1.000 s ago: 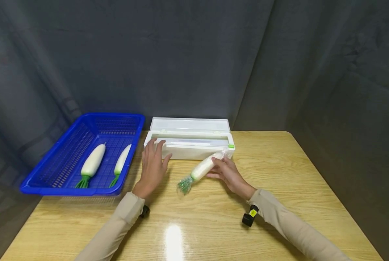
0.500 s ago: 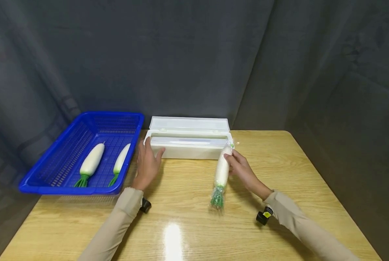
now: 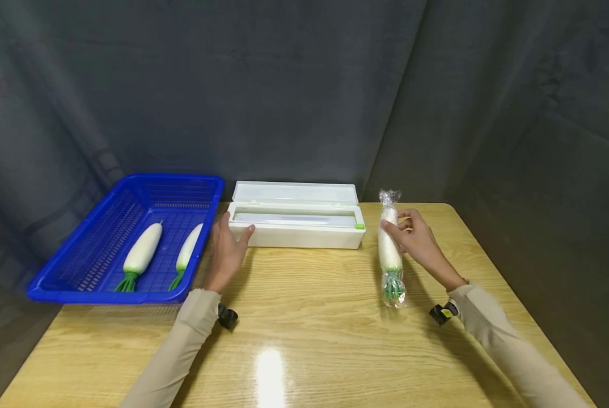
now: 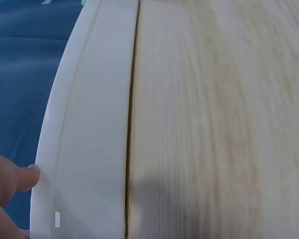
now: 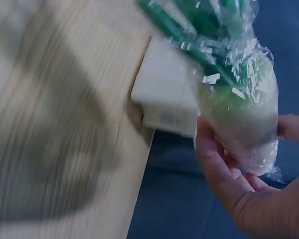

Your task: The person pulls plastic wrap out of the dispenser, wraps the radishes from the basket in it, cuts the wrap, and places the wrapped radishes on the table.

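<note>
A white radish (image 3: 389,243) with green leaves, wrapped in clear film, is gripped by my right hand (image 3: 418,238) to the right of the film box. In the right wrist view, thumb and fingers close round the wrapped radish (image 5: 239,114), whose leaves point toward the camera. My left hand (image 3: 227,252) is at the left end of the white cling film box (image 3: 304,236), fingers spread and holding nothing. Its lid (image 3: 295,192) stands raised at the back, and a film roll (image 3: 294,219) shows inside. The left wrist view shows a fingertip (image 4: 27,178) at the box's edge.
A blue plastic basket (image 3: 105,297) stands at the left of the wooden table (image 3: 304,328), with two unwrapped radishes (image 3: 143,249) inside. Dark curtains (image 3: 284,90) hang behind the table and along both sides.
My right hand has carried the wrapped radish rightward from in front of the film box to beyond its right end, turning it nearly lengthwise. My left hand has shifted slightly left.
</note>
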`<state>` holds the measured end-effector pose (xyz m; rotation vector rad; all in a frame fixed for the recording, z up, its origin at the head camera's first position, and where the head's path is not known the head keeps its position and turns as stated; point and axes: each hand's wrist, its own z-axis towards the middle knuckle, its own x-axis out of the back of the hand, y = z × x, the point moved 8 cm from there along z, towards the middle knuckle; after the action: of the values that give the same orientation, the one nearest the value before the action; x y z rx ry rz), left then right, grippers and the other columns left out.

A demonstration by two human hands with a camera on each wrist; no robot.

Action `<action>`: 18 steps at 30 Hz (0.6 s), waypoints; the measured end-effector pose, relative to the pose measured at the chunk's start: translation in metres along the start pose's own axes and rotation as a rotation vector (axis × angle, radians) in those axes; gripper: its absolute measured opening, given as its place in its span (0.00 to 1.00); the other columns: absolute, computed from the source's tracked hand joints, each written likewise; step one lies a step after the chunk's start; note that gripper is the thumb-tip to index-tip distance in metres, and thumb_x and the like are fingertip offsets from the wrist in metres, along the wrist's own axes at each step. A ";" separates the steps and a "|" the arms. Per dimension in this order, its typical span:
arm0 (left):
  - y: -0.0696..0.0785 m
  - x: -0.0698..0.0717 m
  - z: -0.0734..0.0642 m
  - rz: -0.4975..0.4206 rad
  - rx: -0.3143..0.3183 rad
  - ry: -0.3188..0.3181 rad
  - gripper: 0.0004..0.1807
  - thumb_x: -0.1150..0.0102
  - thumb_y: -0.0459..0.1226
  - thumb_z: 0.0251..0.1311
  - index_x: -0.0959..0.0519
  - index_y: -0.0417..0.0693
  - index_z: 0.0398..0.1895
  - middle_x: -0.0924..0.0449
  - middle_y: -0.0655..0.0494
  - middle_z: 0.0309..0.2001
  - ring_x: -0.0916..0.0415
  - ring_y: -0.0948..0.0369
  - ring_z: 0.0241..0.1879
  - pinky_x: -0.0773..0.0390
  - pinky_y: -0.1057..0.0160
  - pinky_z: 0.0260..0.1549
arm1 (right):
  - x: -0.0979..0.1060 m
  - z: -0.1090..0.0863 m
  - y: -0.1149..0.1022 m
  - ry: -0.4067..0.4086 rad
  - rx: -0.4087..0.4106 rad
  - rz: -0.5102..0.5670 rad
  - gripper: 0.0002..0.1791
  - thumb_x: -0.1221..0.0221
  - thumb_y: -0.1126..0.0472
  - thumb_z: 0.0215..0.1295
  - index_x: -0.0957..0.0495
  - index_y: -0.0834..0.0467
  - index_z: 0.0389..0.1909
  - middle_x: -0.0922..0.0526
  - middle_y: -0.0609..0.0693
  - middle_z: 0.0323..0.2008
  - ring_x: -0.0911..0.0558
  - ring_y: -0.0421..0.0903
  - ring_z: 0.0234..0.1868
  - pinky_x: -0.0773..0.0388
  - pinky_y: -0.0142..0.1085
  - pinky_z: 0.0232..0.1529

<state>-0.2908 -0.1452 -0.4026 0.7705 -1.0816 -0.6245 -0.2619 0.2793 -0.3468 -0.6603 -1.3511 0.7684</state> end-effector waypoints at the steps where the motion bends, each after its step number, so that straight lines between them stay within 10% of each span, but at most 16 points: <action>1: 0.000 0.000 0.001 -0.006 0.005 0.002 0.42 0.34 0.43 0.70 0.41 0.31 0.78 0.38 0.26 0.72 0.41 0.35 0.74 0.41 0.38 0.74 | 0.003 0.001 0.002 0.010 0.000 -0.020 0.36 0.41 0.45 0.77 0.38 0.68 0.70 0.24 0.63 0.45 0.21 0.43 0.29 0.17 0.36 0.29; 18: -0.006 0.007 0.005 -0.194 0.057 0.064 0.42 0.26 0.38 0.61 0.36 0.33 0.74 0.32 0.30 0.72 0.37 0.39 0.74 0.41 0.44 0.75 | 0.021 0.023 0.057 -0.057 -0.149 -0.324 0.36 0.44 0.41 0.77 0.34 0.71 0.63 0.20 0.67 0.43 0.21 0.51 0.30 0.26 0.39 0.27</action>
<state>-0.2931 -0.1553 -0.4029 0.9461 -0.9760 -0.7304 -0.2897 0.3299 -0.3767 -0.5199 -1.5321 0.4320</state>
